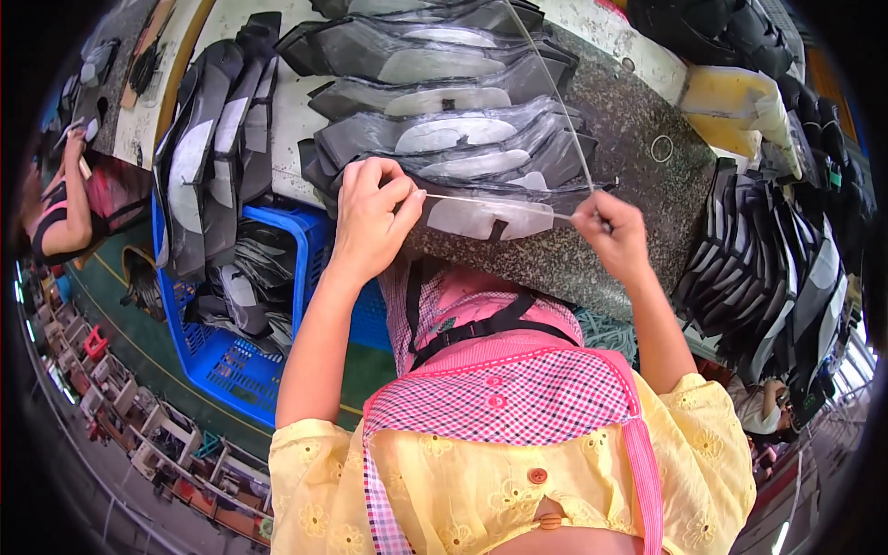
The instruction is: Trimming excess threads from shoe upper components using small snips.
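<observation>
Pale cord (pixel 561 97) stretches nearly taut between the person's two hands, in front of a row of dark pieces (pixel 453 137) on the speckled table (pixel 638 139). From the right hand a second length of it slants up and leftward across the row to the top edge of the view.

The left hand (pixel 375 211) pinches the cord between thumb and forefinger, its other fingers bent in, at the row's near left end. The right hand (pixel 610 231) is curled into a loose fist about the cord, just beyond the right end of the nearest piece. That piece, between the hands, bears a pale patch (pixel 467 219) with a small dark mark, and the cord passes across it or just above; which, I cannot tell.

At the left, a blue crate (pixel 310 264) contains more dark pieces, and a bundle (pixel 199 166) of similar ones stands over its far rim. A long stack (pixel 740 254) fans out at the right, below a yellowish bin (pixel 726 106). A thin ring (pixel 661 148) lies on the tabletop. Pink checked apron (pixel 499 393) covers a yellow blouse (pixel 324 462). Another person (pixel 69 217) shows at far left.
</observation>
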Demonstrator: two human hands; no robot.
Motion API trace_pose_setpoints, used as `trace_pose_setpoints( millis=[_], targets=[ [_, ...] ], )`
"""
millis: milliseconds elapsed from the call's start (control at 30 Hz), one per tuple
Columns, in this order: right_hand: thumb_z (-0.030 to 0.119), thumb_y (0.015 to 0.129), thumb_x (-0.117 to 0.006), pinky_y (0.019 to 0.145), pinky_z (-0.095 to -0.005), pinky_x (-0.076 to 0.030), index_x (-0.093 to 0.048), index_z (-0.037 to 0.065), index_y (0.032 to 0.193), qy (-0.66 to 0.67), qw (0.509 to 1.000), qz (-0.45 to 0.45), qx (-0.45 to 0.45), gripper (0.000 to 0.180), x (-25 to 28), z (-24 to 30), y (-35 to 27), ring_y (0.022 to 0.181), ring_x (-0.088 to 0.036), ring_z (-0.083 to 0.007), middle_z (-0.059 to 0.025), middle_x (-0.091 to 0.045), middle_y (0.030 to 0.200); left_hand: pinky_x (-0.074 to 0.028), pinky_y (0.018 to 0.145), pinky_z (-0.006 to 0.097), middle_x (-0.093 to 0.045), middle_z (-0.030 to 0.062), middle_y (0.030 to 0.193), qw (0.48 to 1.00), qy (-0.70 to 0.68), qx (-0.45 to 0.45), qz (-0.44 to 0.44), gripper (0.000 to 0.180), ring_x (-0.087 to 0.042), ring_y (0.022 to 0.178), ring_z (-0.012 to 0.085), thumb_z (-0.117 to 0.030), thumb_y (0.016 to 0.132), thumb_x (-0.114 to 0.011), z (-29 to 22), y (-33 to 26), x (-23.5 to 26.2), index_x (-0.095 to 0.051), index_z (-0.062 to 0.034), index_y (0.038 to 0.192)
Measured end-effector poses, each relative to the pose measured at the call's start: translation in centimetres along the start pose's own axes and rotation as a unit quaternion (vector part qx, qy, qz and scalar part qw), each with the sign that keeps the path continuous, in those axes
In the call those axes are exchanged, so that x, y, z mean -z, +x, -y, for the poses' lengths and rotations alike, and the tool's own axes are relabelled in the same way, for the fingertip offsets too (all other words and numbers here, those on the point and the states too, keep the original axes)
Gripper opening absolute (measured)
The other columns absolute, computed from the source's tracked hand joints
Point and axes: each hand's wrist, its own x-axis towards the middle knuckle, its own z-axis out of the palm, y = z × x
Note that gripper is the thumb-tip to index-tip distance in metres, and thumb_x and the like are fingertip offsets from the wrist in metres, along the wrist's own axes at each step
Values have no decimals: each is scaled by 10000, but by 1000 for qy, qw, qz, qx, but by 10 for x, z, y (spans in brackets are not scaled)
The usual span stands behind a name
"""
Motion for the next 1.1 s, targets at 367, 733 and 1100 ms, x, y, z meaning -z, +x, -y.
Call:
trace_pose_setpoints(
  millis=[367, 733, 1100],
  targets=[
    [98, 735, -666, 576, -291, -422, -565, 8, 762, 19, 995, -98, 22, 137, -31, -21, 11, 622, -543, -220, -96, -543, 688, -401, 679, 367, -536, 26, 785, 992, 124, -16, 23, 120, -501, 814, 237, -168, 688, -660, 8, 22, -14, -586, -78, 659],
    [170, 729, -652, 559, -337, -429, -574, 47, 745, -3, 995, -98, 18, 146, -39, -45, 35, 605, -555, -262, -106, -548, 687, -430, 711, 374, -547, 101, 854, 980, 104, -156, -64, 187, -506, 849, 282, -63, 681, -652, -41, 34, -28, -572, -35, 847],
    [149, 610, -714, 601, -325, -454, -610, 129, 755, -214, 957, -166, 106, 179, -16, -68, 46, 734, -534, -199, 4, -561, 776, -454, 747, 352, -531, 84, 980, 954, 151, -254, 61, 356, -509, 904, 257, -101, 692, -659, -52, 21, -93, -588, -27, 1032]
  ],
)
